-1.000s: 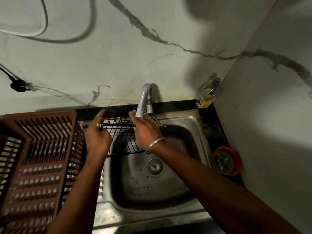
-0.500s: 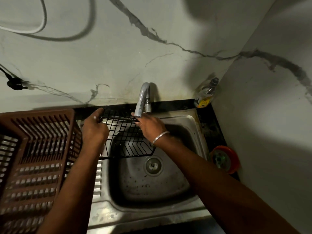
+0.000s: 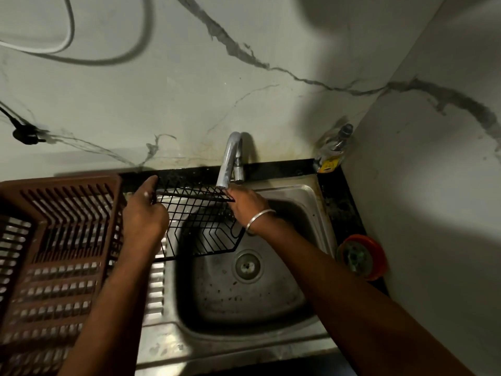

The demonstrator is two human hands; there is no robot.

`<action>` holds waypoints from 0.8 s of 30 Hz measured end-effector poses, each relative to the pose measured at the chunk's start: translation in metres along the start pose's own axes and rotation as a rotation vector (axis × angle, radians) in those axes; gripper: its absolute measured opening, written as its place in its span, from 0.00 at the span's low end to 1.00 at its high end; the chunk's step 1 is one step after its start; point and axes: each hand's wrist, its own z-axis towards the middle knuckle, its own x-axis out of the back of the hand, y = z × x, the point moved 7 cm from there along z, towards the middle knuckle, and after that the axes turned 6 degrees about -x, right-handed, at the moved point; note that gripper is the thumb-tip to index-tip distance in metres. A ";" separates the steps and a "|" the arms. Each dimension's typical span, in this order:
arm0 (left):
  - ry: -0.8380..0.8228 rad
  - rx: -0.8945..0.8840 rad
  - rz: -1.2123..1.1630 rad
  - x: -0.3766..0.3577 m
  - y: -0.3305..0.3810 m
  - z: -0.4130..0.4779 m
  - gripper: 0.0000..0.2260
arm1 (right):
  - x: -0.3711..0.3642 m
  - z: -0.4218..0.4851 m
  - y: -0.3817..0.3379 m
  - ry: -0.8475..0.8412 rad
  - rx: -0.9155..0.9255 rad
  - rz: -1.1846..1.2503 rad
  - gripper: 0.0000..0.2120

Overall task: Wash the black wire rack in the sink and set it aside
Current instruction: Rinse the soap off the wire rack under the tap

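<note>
Looking down through the head camera, I see the black wire rack (image 3: 200, 226) held tilted over the left part of the sink (image 3: 303, 189). Its far edge is raised toward the faucet (image 3: 230, 158) and its near edge is lower, reaching over the ribbed drainboard. My left hand (image 3: 145, 221) has the rack by its left side. The back of the hand faces the camera and the fingers (image 3: 150, 183) curl around the wire, one of them pointing up toward the wall. My right hand (image 3: 246, 203) sits at the rack's far right corner, directly below the faucet spout, with its fingers closed over the top wire. A silver bangle (image 3: 259, 219) rings that wrist. I cannot tell whether water is running from the spout.

The drain (image 3: 247, 265) lies open to view in the basin, just beside the rack's lower right corner. A brown slatted dish basket (image 3: 59, 240) stands on the drainboard to the left, touching my left forearm's side of the rack. On the black table (image 3: 332, 202) right of the sink sits an orange round container (image 3: 362, 256), and a clear bottle (image 3: 334, 150) stands in the back corner against the marbled wall. A dark plug (image 3: 25, 134) and a looping cable (image 3: 67, 36) hang on the wall at upper left.
</note>
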 end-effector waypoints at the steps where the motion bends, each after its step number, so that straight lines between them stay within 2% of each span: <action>1: 0.002 0.003 -0.017 0.001 -0.002 0.000 0.37 | 0.002 0.001 0.003 0.006 -0.031 -0.032 0.19; 4: 0.002 0.000 -0.094 0.004 -0.012 0.006 0.36 | 0.000 -0.001 0.008 -0.008 -0.001 0.005 0.19; 6: -0.004 -0.038 -0.105 0.006 -0.014 0.004 0.35 | -0.001 -0.002 0.018 -0.021 -0.056 0.082 0.25; 8: 0.016 0.007 -0.153 0.006 -0.022 0.004 0.35 | 0.002 -0.002 0.026 0.025 -0.131 0.144 0.29; 13: 0.059 0.240 -0.479 -0.008 -0.063 -0.003 0.34 | 0.012 0.003 0.039 0.118 -0.150 0.520 0.18; 15: 0.044 0.374 -0.610 -0.018 -0.076 -0.012 0.31 | 0.022 0.006 0.041 0.190 -0.098 0.543 0.16; 16: 0.018 0.452 -0.651 -0.025 -0.083 -0.019 0.29 | 0.027 0.004 0.034 0.175 -0.084 0.575 0.15; 18: -0.063 0.635 -0.682 -0.041 -0.100 -0.037 0.23 | 0.039 0.002 0.022 0.115 -0.064 0.495 0.10; 20: -0.156 0.765 -0.673 -0.051 -0.116 -0.054 0.22 | 0.043 0.005 0.018 0.073 -0.030 0.333 0.06; 22: -0.218 0.818 -0.632 -0.058 -0.130 -0.067 0.24 | 0.041 0.006 0.014 -0.014 -0.013 0.202 0.04; 24: -0.292 0.787 -0.564 -0.063 -0.130 -0.075 0.19 | 0.038 0.007 0.009 -0.104 -0.014 0.137 0.05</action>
